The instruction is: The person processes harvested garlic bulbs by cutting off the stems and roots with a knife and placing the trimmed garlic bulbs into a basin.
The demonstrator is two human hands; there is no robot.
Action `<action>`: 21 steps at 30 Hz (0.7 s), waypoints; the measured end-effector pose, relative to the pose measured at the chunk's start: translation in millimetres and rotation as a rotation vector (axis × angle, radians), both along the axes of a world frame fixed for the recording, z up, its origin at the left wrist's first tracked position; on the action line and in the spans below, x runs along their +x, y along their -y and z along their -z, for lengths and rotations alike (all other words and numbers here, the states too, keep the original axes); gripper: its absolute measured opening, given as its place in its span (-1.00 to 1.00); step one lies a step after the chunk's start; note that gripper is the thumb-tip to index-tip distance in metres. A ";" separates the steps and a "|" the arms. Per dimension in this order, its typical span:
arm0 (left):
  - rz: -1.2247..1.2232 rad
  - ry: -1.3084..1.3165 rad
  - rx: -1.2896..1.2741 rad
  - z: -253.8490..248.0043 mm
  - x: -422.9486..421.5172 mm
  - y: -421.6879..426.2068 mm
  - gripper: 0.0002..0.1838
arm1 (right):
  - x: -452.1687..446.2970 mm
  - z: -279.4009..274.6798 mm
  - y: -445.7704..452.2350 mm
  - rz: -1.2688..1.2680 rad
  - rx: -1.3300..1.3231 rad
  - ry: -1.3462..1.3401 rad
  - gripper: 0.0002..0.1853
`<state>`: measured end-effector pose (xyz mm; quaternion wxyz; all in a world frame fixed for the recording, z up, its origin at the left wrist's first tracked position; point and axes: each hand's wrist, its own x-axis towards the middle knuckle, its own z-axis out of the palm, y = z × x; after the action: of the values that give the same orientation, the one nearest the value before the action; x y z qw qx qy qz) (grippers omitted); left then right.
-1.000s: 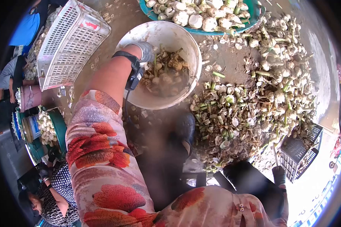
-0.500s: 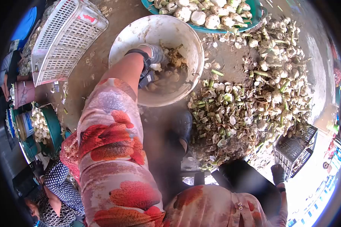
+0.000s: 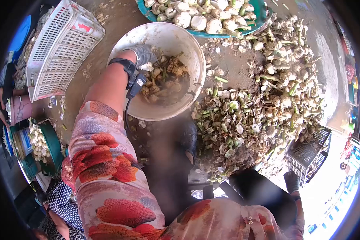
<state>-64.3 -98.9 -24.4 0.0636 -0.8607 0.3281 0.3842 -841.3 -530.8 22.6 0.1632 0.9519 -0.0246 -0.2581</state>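
Note:
My left hand [image 3: 144, 55], in a grey glove and with a strapped device at the wrist, is inside a dirty white bucket [image 3: 122, 44]. Its fingers are closed against a whitish garlic bulb [image 3: 147, 67], partly hidden by the glove. Below it, muddy bulbs and stems [image 3: 166, 82] lie in the bucket. At the lower right my right hand [image 3: 292, 182], also gloved, is closed round a thin blade-like tool that is hard to make out beside a dark crate. A pile of garlic and trimmings [image 3: 240, 128] lies between my hands.
A green basin [image 3: 264, 22] of trimmed bulbs stands at the top. A white plastic crate [image 3: 62, 52] is tilted at the upper left, above a pink bucket [image 3: 21, 109]. A black crate [image 3: 308, 154] sits at the right. A co-worker [image 3: 64, 206] is at the lower left.
My left hand first reached further right and deeper into the bucket, then drew back up and left with a whitish bulb now showing at its fingers. The view has shifted slightly.

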 end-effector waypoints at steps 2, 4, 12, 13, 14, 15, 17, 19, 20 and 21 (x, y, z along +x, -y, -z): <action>-0.180 -0.036 -0.046 3.4 8.9 -3.4 -0.54 | 4.3 -1.6 -5.7 0.662 0.295 0.074 -0.72; -0.142 -0.080 -0.042 8.4 10.5 -3.6 -0.51 | 8.1 -2.0 -12.5 0.691 0.389 0.195 -0.70; -0.198 -0.235 -0.061 -33.0 -21.4 28.7 -0.45 | -2.9 15.3 -3.6 0.757 0.436 0.058 -0.84; -0.242 -0.272 -0.033 -38.5 -25.8 33.4 -0.44 | 1.7 15.7 -4.0 0.892 0.482 0.001 -0.78; -0.235 -0.272 -0.034 -25.4 -28.5 35.9 -0.44 | 16.4 9.0 -11.2 1.134 0.553 -0.051 -0.78; 0.053 -0.152 -0.064 2.9 -32.3 36.7 -0.44 | 14.0 7.8 -14.7 1.137 0.554 -0.047 -0.78; 0.333 0.014 -0.160 62.0 -34.1 38.8 -0.44 | -3.6 22.4 -5.5 0.034 0.118 -0.077 -0.80; 0.485 0.135 -0.163 109.3 -31.6 42.8 -0.49 | -20.6 37.9 6.9 0.236 0.189 -0.087 -0.81; 0.637 0.232 -0.102 118.3 -27.2 44.4 -0.53 | -12.4 31.5 0.5 0.130 0.124 -0.112 -0.83; 0.293 0.078 -0.204 54.9 -31.8 47.0 -0.55 | -5.4 25.4 -5.5 0.023 0.058 -0.131 -0.84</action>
<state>-96.1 -145.8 -79.3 0.0437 -0.8199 0.4844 0.3019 -846.7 -525.4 -2.9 0.1341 0.9369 -0.0171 -0.3225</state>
